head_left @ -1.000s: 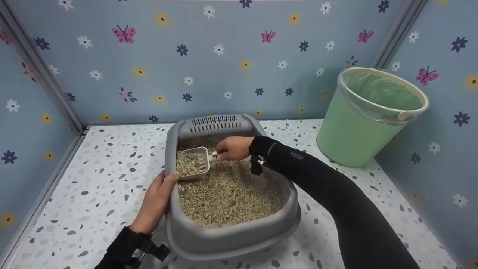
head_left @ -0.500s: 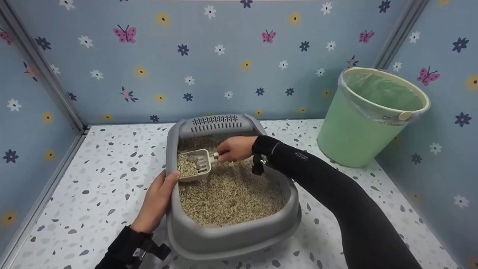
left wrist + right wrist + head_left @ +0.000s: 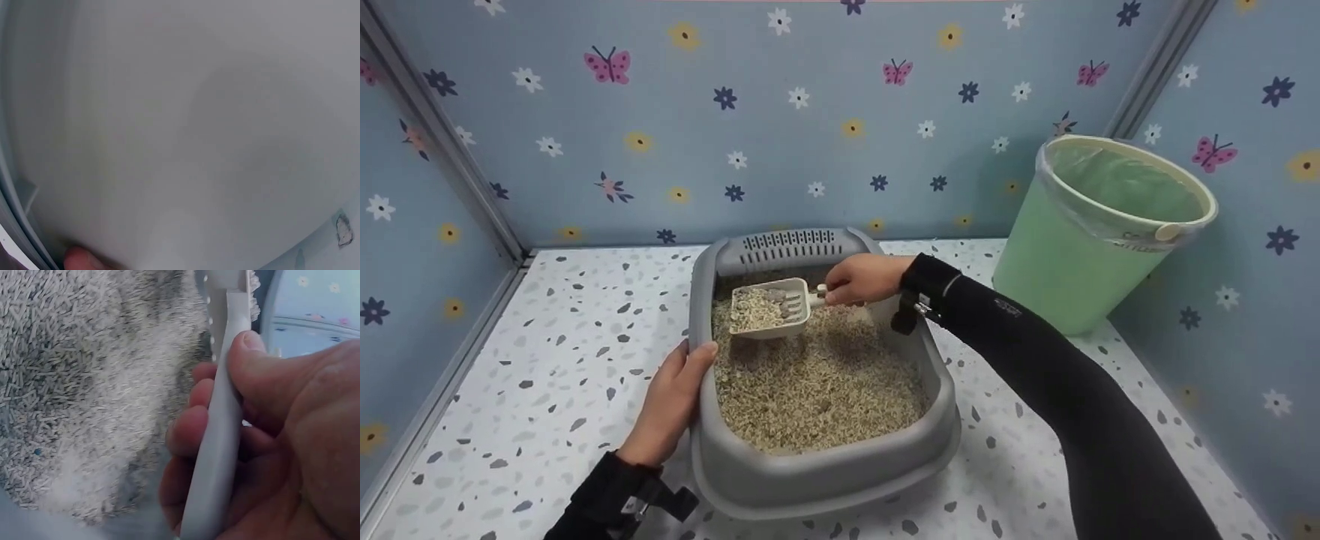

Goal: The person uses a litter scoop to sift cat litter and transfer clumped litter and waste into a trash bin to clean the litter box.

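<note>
My right hand [image 3: 871, 278] grips the handle of a cream litter scoop [image 3: 774, 331] above the litter in a grey litter box [image 3: 825, 484]. Pellet litter and some greyish lumps lie in the scoop, which sits near level. In the right wrist view, fingers and thumb wrap the scoop handle [image 3: 212, 455], with pale pellets below. At the box's left side my left hand [image 3: 669, 401] holds the rim, thumb on top and the other fingers largely hidden outside. The left wrist view shows mostly the box's outer wall [image 3: 169, 112] and one fingertip [image 3: 81, 259].
A green bin [image 3: 1057, 277] with a clear liner stands at the back right. Flowered blue panels [image 3: 810, 112] close in the back and both sides. The box stands on a white speckled surface [image 3: 547, 360], with bare surface left of it.
The right hand has lifted the loaded scoop off the box's left side and shifted it right and slightly toward the back. The left hand stays on the rim.
</note>
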`<state>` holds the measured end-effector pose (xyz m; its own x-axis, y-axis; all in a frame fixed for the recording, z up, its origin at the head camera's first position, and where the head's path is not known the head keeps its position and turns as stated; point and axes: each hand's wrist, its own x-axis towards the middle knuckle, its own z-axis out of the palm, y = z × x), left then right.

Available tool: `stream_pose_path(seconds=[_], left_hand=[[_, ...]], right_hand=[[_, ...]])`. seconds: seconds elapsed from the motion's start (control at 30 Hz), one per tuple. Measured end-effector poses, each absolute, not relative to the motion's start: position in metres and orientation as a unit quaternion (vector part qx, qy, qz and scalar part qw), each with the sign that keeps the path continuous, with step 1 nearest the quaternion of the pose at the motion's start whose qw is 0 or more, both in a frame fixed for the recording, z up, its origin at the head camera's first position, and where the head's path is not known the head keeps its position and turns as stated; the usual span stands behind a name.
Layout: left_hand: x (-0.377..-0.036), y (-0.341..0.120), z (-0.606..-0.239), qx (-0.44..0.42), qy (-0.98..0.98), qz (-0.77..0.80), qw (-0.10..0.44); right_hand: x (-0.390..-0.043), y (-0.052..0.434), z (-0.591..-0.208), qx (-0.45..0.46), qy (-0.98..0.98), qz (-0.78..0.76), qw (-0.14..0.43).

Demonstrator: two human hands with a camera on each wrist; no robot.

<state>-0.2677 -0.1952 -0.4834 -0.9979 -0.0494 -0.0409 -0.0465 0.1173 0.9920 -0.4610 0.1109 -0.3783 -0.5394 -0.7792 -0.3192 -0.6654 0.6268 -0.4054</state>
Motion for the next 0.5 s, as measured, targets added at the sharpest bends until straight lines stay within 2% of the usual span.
stream_pose_path(seconds=[0.27,0.5], left_hand=[[-0.265,-0.197,-0.488,0.036,-0.750,-0.660,0.005],[-0.267,-0.195,-0.485,0.036,-0.753,-0.657,0.007]], right_hand=[[-0.443,0.129,-0.359,-0.371,0.886,-0.187,0.205],[-0.405,0.169,-0.349,-0.319,0.893,-0.266,0.171]])
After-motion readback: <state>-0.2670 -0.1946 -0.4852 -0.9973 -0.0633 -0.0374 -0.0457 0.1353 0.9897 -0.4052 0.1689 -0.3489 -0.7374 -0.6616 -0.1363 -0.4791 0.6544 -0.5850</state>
